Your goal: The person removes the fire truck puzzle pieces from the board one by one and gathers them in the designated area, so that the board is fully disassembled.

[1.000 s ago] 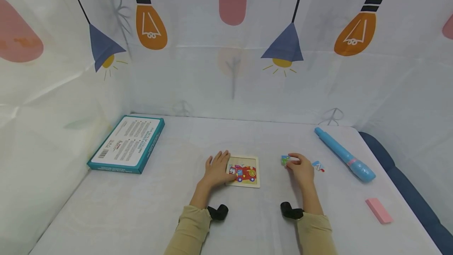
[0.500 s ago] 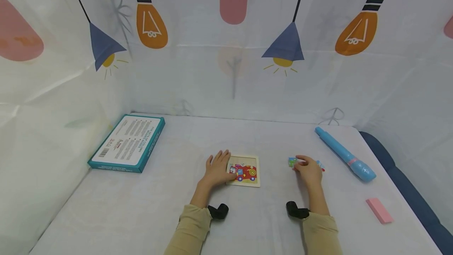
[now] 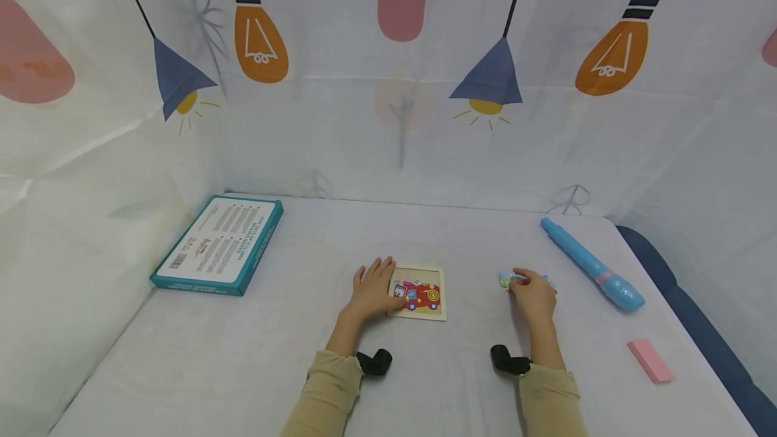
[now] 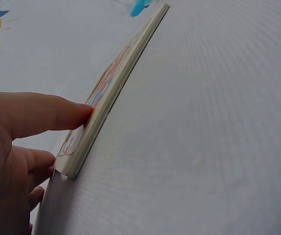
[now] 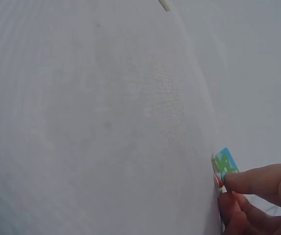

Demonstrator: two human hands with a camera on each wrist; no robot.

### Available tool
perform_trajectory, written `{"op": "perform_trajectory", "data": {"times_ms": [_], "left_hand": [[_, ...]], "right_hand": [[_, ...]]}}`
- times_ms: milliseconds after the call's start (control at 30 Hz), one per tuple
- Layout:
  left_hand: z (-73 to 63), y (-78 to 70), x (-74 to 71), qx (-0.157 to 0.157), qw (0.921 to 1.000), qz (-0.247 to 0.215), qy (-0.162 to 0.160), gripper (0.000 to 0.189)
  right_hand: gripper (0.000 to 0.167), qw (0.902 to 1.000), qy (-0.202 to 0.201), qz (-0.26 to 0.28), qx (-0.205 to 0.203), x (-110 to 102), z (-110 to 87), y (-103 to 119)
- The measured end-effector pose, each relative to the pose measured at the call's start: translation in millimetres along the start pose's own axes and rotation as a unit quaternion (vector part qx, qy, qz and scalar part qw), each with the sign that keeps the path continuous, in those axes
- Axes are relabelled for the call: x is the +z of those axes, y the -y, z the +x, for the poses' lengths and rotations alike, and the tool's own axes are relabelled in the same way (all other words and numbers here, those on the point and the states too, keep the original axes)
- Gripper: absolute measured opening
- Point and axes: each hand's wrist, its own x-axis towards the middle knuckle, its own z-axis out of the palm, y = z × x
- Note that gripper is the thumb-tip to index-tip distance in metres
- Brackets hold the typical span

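A small wooden tray puzzle (image 3: 415, 316) with a red fire-engine picture lies on the white table, its upper part showing bare wood. My left hand (image 3: 370, 292) rests at its left side. In the left wrist view the thumb (image 4: 57, 115) presses on the board's edge, while the other fingers extend beside it. To the right, my right hand (image 3: 534, 295) pinches at a green-and-blue puzzle piece (image 3: 504, 279) on the table. A second piece (image 3: 551, 282) shows partly behind that hand. In the right wrist view thumb and fingers meet at the piece (image 5: 223, 164), with a red-and-white bit by the thumb tip.
A teal-edged box (image 3: 215, 245) lies at the back left. On the right are a light-blue tube-shaped object (image 3: 589, 265) and a pink block (image 3: 650, 361). A dark blue seat edge (image 3: 698, 315) shows beyond the table's right side, and printed white curtains (image 3: 340, 133) enclose the table.
My right hand has moved right with the green-and-blue piece, up close to the second piece, then only slightly further. The left hand and the tray puzzle stay put.
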Motion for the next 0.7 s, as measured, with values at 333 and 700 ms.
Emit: {"op": "perform_trajectory", "data": {"times_ms": [333,700], "left_hand": [[1.3,1.0,0.5,-0.003,1.0000,0.003,0.002,0.084],[1.0,1.2,1.0,-0.004,1.0000,-0.002,0.003,0.084]], "right_hand": [[0.040,0.9995,-0.019,-0.024,0.007,2.8,0.1,1.3],[0.038,0.9978,-0.033,0.056,-0.010,7.7,-0.3,6.2]]}}
